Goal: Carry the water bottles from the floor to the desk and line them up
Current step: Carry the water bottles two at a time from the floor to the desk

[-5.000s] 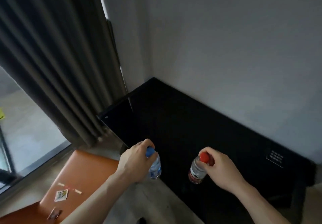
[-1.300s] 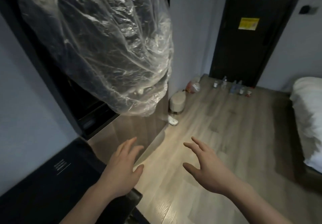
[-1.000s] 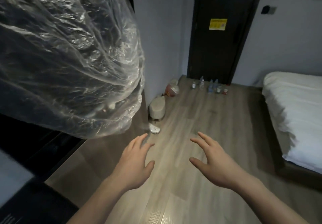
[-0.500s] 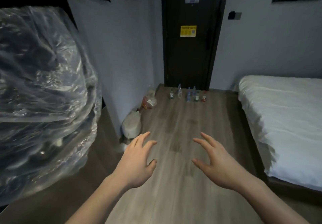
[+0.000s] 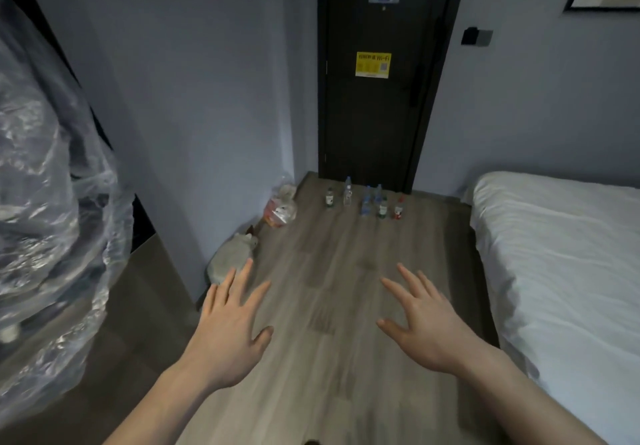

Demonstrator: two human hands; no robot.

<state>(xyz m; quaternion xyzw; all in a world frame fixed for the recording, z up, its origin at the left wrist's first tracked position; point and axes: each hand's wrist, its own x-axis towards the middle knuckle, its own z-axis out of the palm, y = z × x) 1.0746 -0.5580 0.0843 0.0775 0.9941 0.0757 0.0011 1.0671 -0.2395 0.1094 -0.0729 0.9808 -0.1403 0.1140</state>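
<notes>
While both hands hang out in front with fingers spread and holding nothing, the water bottles [image 5: 365,199] are far off, standing in a loose cluster on the wooden floor [image 5: 329,306] just before the dark door [image 5: 377,98]. I count roughly six of them, some with blue caps and one at the right end with a red cap, though at this distance the count is uncertain. None is in hand, and the bench is not in view, so whatever already stands there cannot be judged from here; what shows is that a good part of the carrying remains, and the lining up after it.

At the far left a large crumpled sheet of clear plastic wrap [image 5: 45,202] bulges over dark furniture. Next comes the left hand [image 5: 228,323], palm down, relaxed. Beyond its fingertips a pale rounded bin or pouf [image 5: 232,257] sits against the grey wall, and farther along the same wall lies a plastic bag [image 5: 282,207] with something orange inside, near the leftmost bottle. The right hand [image 5: 426,327] is likewise released and spread. At the far right a bed [image 5: 561,254] with white sheets runs along the floor.

The strip of floor between wall and bed looks open all the way to the bottles; the bin and bag crowd only its left edge, so the walk seems unobstructed.
</notes>
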